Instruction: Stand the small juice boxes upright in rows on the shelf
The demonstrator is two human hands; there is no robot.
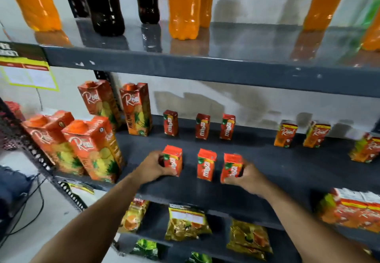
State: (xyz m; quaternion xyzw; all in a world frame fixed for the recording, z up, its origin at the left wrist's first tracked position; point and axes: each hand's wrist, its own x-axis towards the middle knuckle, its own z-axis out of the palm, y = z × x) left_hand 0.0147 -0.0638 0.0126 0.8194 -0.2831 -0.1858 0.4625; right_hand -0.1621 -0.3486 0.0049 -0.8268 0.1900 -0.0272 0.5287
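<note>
Small red and orange juice boxes stand upright in two rows on the dark middle shelf (267,160). The back row holds three boxes (202,126). In the front row, my left hand (153,167) grips the left box (173,160) from its left side. My right hand (244,177) grips the right box (231,167) from its right side. Between them the middle front box (206,164) stands free, touched by neither hand.
Tall pineapple juice cartons (94,147) crowd the shelf's left end. Two small boxes (302,133) of another brand stand at the back right, with more (367,149) at the far right. Soda bottles (184,8) line the shelf above. Snack packets (186,222) lie on the shelf below.
</note>
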